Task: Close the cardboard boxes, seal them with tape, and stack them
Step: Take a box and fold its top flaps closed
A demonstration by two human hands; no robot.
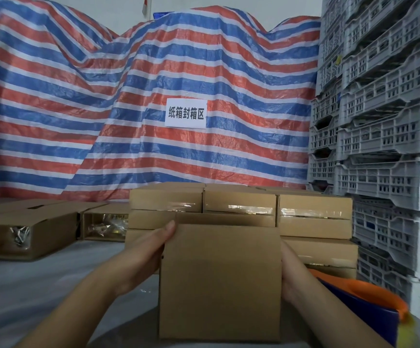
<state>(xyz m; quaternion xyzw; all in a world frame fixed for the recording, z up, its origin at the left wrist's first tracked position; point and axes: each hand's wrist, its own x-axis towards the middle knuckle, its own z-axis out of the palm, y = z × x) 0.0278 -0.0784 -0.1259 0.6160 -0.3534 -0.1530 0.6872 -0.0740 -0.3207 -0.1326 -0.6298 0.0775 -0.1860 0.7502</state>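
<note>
A plain brown cardboard box point(220, 280) fills the lower middle of the head view, held up between both hands. My left hand point(151, 249) presses flat against its left side, the thumb lying along the top left corner. My right hand point(289, 270) is on the right side, mostly hidden behind the box. Right behind it stands a stack of sealed boxes point(314, 214), several wide and three layers high, with clear tape shining on their front faces.
Two open boxes point(28, 232) with bagged hardware lie on the grey floor at left. Grey plastic crates point(384, 136) tower at right. An orange and blue tub point(369, 305) sits at lower right. A striped tarp point(128, 96) with a white sign point(186, 113) closes the back.
</note>
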